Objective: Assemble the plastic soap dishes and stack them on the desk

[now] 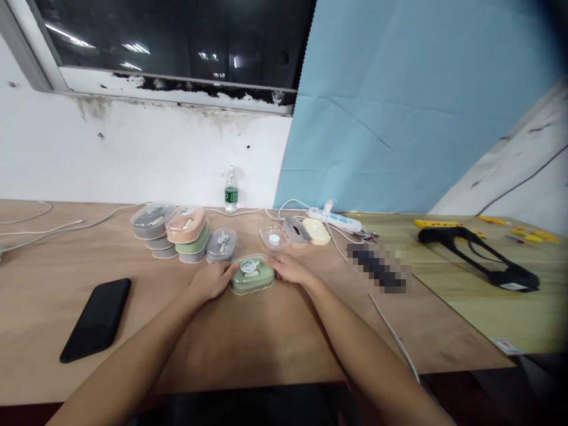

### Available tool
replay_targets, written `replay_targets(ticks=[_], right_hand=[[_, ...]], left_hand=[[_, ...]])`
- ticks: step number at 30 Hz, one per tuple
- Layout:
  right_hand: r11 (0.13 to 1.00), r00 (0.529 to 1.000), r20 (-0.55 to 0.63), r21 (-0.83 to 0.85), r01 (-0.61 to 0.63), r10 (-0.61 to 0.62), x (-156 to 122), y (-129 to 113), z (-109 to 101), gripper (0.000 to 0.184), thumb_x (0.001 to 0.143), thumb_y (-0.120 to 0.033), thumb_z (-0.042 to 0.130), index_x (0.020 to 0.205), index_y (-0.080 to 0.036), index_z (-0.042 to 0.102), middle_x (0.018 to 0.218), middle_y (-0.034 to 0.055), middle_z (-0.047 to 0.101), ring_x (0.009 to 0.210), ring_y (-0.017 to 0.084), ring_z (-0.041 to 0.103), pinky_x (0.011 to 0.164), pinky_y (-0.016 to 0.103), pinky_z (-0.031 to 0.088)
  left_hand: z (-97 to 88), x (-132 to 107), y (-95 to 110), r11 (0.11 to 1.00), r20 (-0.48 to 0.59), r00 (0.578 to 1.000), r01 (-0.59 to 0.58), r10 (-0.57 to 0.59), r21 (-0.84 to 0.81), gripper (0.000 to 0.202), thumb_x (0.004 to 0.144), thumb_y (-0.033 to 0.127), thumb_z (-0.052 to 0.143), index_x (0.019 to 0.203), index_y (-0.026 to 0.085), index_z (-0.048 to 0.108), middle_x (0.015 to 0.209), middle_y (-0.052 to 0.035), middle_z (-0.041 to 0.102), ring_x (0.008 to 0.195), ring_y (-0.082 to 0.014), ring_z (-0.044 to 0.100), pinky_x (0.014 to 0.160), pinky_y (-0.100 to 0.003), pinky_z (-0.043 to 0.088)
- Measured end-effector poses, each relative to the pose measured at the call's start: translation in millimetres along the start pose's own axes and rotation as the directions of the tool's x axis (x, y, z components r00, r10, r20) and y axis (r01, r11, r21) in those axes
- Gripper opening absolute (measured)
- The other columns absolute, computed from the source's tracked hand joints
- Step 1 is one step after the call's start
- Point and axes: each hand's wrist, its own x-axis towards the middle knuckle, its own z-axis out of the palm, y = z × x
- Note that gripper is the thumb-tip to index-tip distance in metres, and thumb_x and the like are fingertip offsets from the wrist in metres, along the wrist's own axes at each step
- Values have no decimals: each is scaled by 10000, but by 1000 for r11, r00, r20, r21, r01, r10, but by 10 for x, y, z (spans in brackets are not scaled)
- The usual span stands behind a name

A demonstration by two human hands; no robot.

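A green soap box [252, 278] with a clear lid and a round label lies on the table in front of me. My left hand [215, 278] grips its left end, the thumb reaching onto the lid. At the opposite end, my right hand [290, 269] holds it with the fingers near the lid's back corner. Just behind stands a grey box [222, 245] with a clear lid. Further back are a loose clear lid [271, 236], a grey slotted piece [296, 231] and a pale yellow tray [316, 231].
Stacked boxes, grey [153, 222] and pink [185, 223] on top, stand at the left. A black phone [97, 319] lies nearer me. A water bottle [231, 192] and a power strip [335, 220] sit by the wall. A black strap-like frame [483, 260] rests right, past a blurred dark object.
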Motion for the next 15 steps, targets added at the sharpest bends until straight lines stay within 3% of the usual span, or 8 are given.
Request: replay_targets(ticks=[9, 15], right_hand=[[999, 998, -30, 21, 48, -48, -9, -26, 0, 595, 884, -645, 342, 587, -172, 547, 478, -11, 545, 507, 128, 530, 519, 226, 379], [997, 994, 96, 60, -52, 46, 3, 35, -19, 637, 828, -721, 367, 526, -176, 499, 388, -31, 457, 350, 95, 417, 391, 211, 295]], left_hand=[[-12, -8, 6, 998, 4, 999, -47, 47, 45, 578, 915, 619, 225, 912, 234, 657, 917, -60, 714, 876, -243, 650, 738, -312, 449], [3, -22, 11, 998, -6, 999, -50, 50, 50, 586, 903, 644, 232, 1056, 228, 614, 1000, -76, 701, 932, -256, 643, 757, -323, 440]])
